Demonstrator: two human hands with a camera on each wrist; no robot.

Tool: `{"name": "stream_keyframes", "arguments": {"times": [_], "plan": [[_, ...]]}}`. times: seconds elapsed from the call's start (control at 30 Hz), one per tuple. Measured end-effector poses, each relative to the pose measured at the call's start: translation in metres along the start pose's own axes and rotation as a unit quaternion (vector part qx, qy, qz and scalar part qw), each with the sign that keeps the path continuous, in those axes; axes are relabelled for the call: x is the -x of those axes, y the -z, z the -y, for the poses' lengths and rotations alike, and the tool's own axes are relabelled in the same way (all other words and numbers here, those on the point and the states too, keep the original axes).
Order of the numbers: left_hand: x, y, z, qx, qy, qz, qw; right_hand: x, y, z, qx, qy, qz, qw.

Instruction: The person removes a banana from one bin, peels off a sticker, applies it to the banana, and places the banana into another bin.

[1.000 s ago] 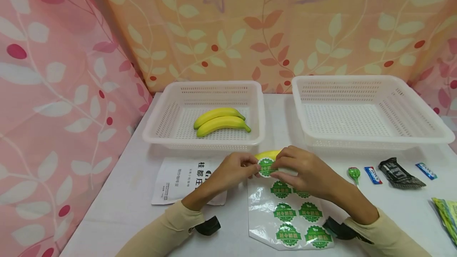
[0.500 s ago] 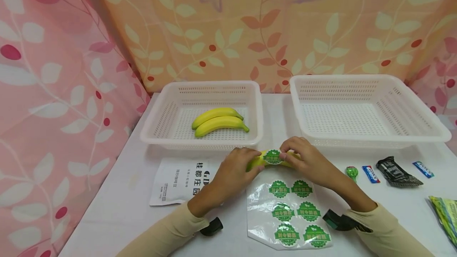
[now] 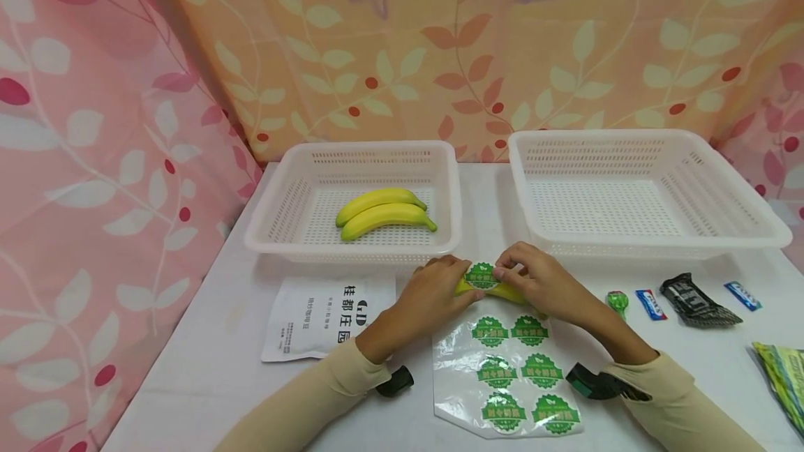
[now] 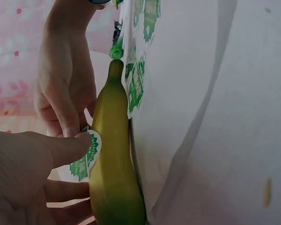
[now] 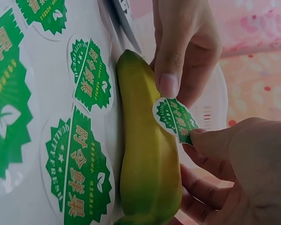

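A yellow banana [image 3: 506,292] lies crosswise at the far edge of a clear sheet [image 3: 457,375] of green round stickers. On its upper side sits a green-and-white round sticker [image 3: 481,275], part of its edge standing off the peel in the right wrist view. My left hand [image 3: 436,293] holds the banana from the left, thumb on the sticker's near edge and fingers behind the fruit. With thumb and forefinger, my right hand [image 3: 543,283] pinches the sticker's opposite edge [image 5: 186,133]. Its other fingers are behind the banana, partly hidden.
Two bananas [image 3: 386,218] lie in the left white basket [image 3: 257,239]; another white basket [image 3: 653,239] stands at right. A white pouch [image 3: 308,323] is left of the sheet. A lollipop [image 3: 618,300], small wrapped sweets, a black packet [image 3: 697,302] and a green-yellow packet [image 3: 782,375] lie right.
The sticker, held up between both hands a second ago, now lies against the banana. My left hand has slid right along the banana to the sticker's edge; the right stays at its side.
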State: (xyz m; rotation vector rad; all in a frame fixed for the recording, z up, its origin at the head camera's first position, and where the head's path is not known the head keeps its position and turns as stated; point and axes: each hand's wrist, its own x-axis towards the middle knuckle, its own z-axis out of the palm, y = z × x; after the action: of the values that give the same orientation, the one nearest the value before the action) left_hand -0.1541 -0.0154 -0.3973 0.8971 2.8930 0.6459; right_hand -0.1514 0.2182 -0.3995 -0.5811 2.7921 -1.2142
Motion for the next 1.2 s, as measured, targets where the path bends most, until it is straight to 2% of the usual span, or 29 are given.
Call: {"name": "stream_keyframes", "arguments": {"times": [0.17, 0.37, 0.53, 0.67, 0.8, 0.97, 1.2], "plan": [[-0.001, -0.006, 0.001, 0.008, 0.002, -0.031, 0.9995, 0.000, -0.001, -0.001, 0.008, -0.008, 0.001, 1.000], [-0.001, -0.007, 0.002, 0.013, 0.007, -0.042, 0.9990, 0.000, -0.002, 0.001, 0.031, -0.007, -0.009, 0.999], [-0.001, -0.007, 0.001, 0.017, 0.012, -0.045, 0.9988, 0.001, -0.003, 0.004, 0.049, 0.026, -0.027, 0.998], [-0.002, -0.007, 0.000, 0.017, 0.009, -0.043, 0.9989, 0.001, -0.005, 0.004, 0.047, 0.048, -0.001, 0.998], [-0.001, -0.007, 0.001, 0.011, -0.005, -0.046, 0.9989, 0.001, -0.008, 0.002, 0.072, 0.048, 0.029, 0.996], [-0.001, -0.008, 0.002, -0.003, -0.024, -0.055, 0.9982, 0.001, -0.011, -0.002, 0.100, 0.046, 0.020, 0.994], [-0.001, -0.009, 0.003, -0.010, -0.019, -0.049, 0.9986, 0.001, -0.013, 0.001, 0.147, 0.036, 0.020, 0.988]]}}
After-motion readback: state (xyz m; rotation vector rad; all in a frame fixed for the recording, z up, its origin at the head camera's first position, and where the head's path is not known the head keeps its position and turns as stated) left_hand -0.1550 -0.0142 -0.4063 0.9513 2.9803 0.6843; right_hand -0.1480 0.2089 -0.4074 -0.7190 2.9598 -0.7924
